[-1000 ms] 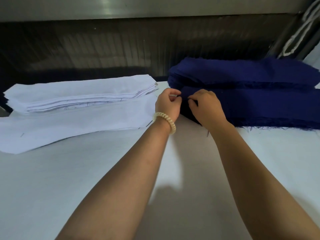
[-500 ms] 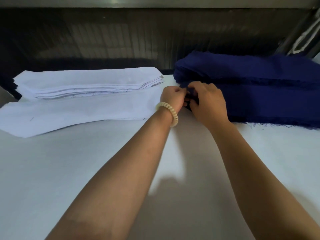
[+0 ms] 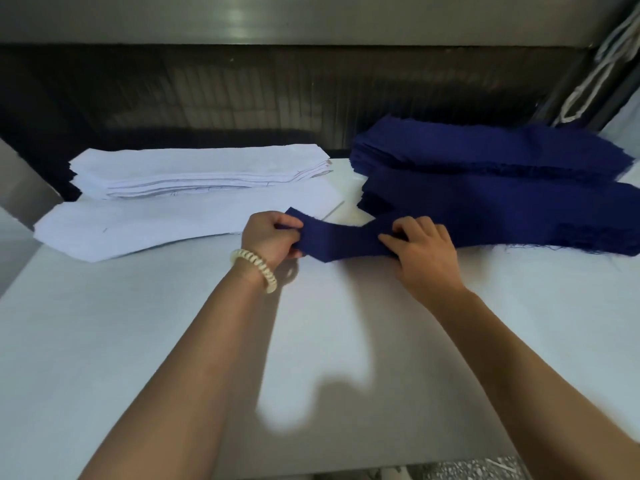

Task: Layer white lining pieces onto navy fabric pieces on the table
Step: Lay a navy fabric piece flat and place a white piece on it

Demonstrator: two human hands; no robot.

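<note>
A single navy fabric piece (image 3: 341,241) stretches leftward off the front navy stack (image 3: 512,216). My left hand (image 3: 272,239), with a cream bracelet on the wrist, is shut on its left end. My right hand (image 3: 420,252) presses and pinches the same piece near the stack's corner. A second navy stack (image 3: 502,148) lies behind the first. Two white lining stacks sit at the left: a front one (image 3: 166,225) and a taller rear one (image 3: 194,171). The navy piece's tip overlaps the front white stack's right end.
The white table (image 3: 138,341) spreads in front of the stacks. A dark corrugated wall (image 3: 277,95) and a metal ledge rise behind them. White cord (image 3: 595,67) hangs at the upper right. Speckled floor shows past the table's front edge at the bottom right.
Both hands were pinching at the navy stack's left corner. Now a single navy piece is pulled out to the left, and my left hand has moved left with its end.
</note>
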